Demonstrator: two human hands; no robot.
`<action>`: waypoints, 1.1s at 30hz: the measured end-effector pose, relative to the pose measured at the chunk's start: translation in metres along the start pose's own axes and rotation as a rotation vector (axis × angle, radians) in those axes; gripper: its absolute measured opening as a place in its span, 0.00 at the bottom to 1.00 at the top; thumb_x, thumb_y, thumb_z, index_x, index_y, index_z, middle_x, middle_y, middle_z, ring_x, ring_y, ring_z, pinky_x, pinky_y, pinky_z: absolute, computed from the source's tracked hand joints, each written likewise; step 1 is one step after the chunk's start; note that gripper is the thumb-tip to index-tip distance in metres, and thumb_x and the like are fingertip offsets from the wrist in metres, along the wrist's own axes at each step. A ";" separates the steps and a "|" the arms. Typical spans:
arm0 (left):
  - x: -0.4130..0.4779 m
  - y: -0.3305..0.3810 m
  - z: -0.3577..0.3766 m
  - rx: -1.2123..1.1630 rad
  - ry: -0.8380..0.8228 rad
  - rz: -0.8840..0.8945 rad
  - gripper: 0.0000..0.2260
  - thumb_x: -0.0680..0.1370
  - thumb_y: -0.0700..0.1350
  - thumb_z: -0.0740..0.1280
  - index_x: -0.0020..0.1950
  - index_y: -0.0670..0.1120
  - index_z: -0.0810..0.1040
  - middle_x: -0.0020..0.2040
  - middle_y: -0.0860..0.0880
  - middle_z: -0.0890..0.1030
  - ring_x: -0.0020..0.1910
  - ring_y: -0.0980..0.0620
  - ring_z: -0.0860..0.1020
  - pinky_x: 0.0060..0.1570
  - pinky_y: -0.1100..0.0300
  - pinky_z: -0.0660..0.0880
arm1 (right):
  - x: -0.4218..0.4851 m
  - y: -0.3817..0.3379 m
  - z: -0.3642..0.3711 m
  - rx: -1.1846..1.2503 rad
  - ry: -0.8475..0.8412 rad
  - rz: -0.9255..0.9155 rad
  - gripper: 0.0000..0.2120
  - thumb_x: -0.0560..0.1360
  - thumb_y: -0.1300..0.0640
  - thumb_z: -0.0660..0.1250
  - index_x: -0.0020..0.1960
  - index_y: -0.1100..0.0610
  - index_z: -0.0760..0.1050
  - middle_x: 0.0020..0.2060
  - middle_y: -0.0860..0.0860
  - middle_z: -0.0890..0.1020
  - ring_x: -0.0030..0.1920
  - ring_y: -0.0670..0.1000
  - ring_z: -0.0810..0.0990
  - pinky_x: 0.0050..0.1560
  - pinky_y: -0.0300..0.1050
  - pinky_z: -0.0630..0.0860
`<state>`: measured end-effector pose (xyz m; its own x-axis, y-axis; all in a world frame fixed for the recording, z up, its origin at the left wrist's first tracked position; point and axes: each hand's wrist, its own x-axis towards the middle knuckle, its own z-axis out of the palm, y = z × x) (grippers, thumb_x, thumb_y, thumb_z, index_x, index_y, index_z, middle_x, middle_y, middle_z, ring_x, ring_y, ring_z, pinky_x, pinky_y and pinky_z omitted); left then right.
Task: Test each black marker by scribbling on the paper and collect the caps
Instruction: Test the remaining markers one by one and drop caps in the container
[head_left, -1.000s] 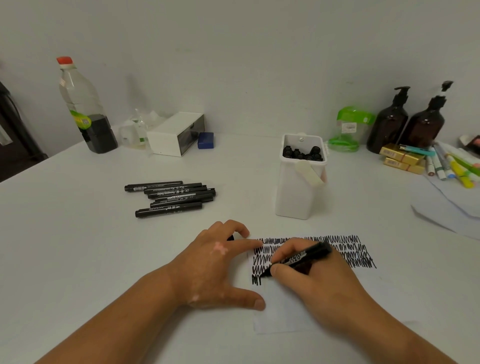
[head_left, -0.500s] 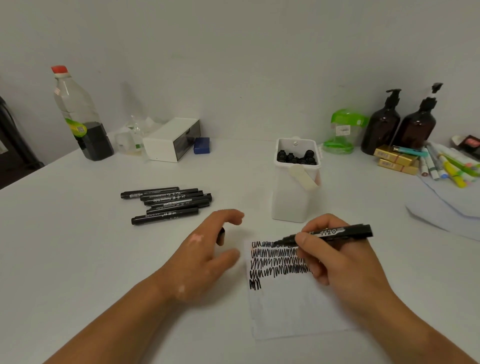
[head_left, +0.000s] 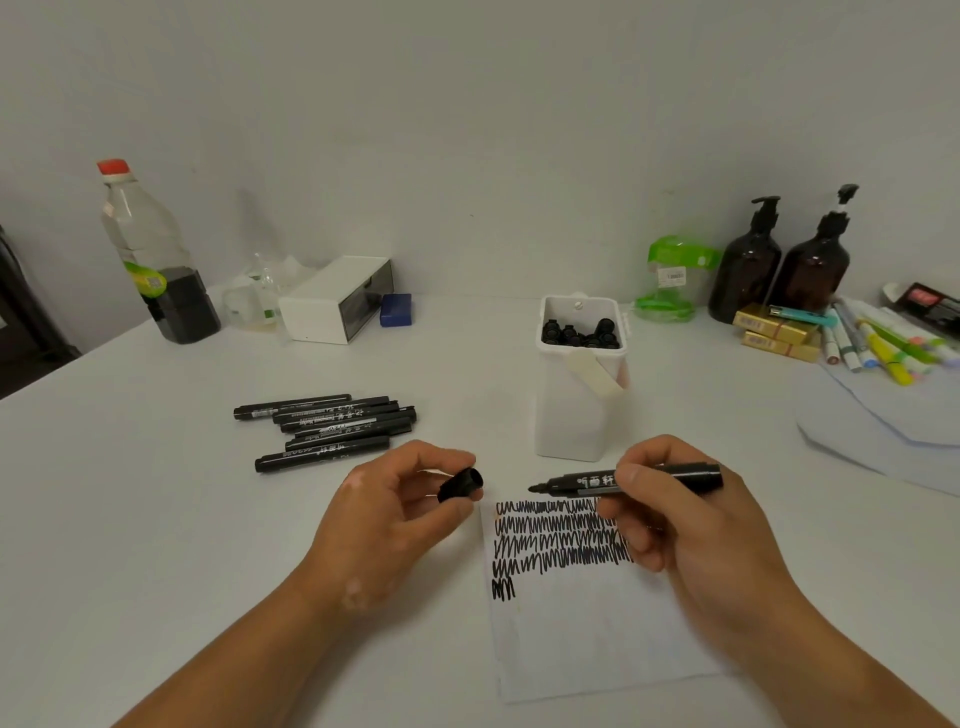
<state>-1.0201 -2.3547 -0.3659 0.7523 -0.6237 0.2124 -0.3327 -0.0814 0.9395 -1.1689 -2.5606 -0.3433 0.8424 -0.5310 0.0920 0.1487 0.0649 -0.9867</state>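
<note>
We note the right hand (head_left: 691, 525) gripping an uncapped black marker (head_left: 628, 480) level above the scribbled paper (head_left: 587, 623) — tip pointing left. The left hand (head_left: 384, 525) pinches its cap (head_left: 461, 486) between thumb and fingers. The white container (head_left: 576, 415) behind holds collected caps (head_left: 582, 332).

A red-capped bottle (head_left: 156, 260) and a white box (head_left: 332, 304) stand back left on the counter (head_left: 130, 519). Two amber pump bottles (head_left: 748, 270) stand back right.

Six piled markers (head_left: 332, 431), one held marker (head_left: 623, 479), one held cap (head_left: 461, 484), two pump bottles (head_left: 745, 270)
</note>
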 end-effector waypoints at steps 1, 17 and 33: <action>-0.001 0.001 0.000 0.003 -0.013 0.012 0.13 0.75 0.37 0.74 0.50 0.55 0.83 0.51 0.51 0.87 0.51 0.51 0.86 0.53 0.61 0.80 | 0.000 0.000 -0.001 -0.017 -0.007 -0.013 0.04 0.68 0.55 0.71 0.38 0.56 0.81 0.32 0.60 0.83 0.26 0.50 0.71 0.24 0.42 0.65; -0.006 0.004 0.008 0.027 -0.184 0.148 0.10 0.77 0.53 0.66 0.55 0.52 0.82 0.39 0.50 0.82 0.37 0.53 0.78 0.39 0.59 0.75 | -0.010 0.001 0.011 -0.186 -0.163 -0.029 0.12 0.63 0.49 0.78 0.45 0.48 0.86 0.29 0.61 0.80 0.26 0.49 0.73 0.27 0.41 0.69; -0.012 0.009 0.035 -0.291 -0.120 0.049 0.16 0.78 0.54 0.62 0.42 0.43 0.67 0.26 0.58 0.67 0.25 0.57 0.63 0.27 0.67 0.63 | -0.018 0.006 0.030 -0.291 -0.090 -0.176 0.05 0.66 0.53 0.75 0.38 0.47 0.80 0.25 0.46 0.79 0.24 0.43 0.72 0.28 0.33 0.68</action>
<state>-1.0524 -2.3751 -0.3692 0.6610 -0.7101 0.2425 -0.1776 0.1659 0.9700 -1.1675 -2.5254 -0.3473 0.8613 -0.4348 0.2628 0.1529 -0.2715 -0.9502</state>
